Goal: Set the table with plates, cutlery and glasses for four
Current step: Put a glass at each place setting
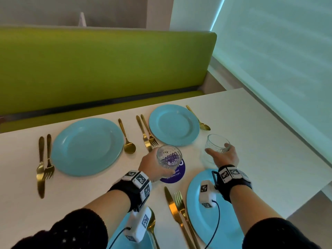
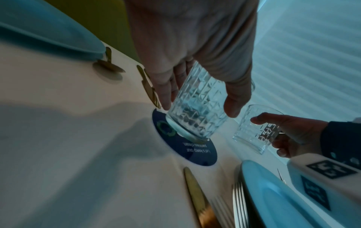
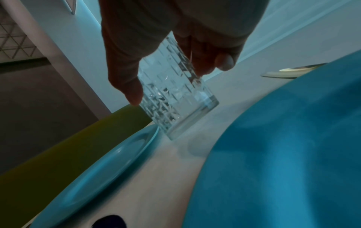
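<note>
My left hand grips a cut-glass tumbler just above a round dark-blue coaster at the table's middle; in the left wrist view that tumbler is tilted over the coaster. My right hand holds a second tumbler, tilted and lifted off the white table beside the far right plate; the same glass shows in the right wrist view. Blue plates lie far left and near right. Gold knives, forks and spoons flank them.
A green bench runs along the table's far side. A pale blind and the table's right edge close the right. A gold spoon lies right of the far plate, a knife and fork left of the near plate.
</note>
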The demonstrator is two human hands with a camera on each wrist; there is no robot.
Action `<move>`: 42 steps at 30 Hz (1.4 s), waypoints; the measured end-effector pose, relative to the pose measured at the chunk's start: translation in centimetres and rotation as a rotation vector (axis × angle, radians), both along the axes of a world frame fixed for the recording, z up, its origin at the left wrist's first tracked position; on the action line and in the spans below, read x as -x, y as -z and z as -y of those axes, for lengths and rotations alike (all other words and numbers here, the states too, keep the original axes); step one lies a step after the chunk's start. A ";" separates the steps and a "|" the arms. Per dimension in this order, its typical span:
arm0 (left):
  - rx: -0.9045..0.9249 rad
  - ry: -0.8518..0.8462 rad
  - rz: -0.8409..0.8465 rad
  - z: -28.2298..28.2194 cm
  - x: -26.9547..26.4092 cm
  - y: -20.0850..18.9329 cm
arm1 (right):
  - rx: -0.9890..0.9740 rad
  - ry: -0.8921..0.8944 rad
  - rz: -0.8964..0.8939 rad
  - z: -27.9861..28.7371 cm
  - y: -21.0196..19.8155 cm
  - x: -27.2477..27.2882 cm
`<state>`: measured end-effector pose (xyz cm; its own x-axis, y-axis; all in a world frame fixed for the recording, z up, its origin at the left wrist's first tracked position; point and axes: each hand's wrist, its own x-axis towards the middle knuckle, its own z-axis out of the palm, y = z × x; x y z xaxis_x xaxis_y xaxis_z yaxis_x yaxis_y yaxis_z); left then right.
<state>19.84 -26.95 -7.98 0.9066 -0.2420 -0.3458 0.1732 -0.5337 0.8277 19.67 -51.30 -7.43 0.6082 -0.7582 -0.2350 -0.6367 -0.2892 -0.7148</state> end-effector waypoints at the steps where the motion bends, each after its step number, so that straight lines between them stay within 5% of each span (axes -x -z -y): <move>1: -0.002 0.001 -0.001 0.4 -0.1 0.2 | -0.002 -0.001 -0.003 0.1 0.1 -0.2; 29: -0.016 0.051 0.049 3.0 -0.2 1.1 | -0.090 0.045 0.071 1.2 0.8 1.1; 42: -0.021 -0.056 0.081 -6.1 4.4 -3.8 | -0.003 0.040 0.125 -5.4 -3.9 6.5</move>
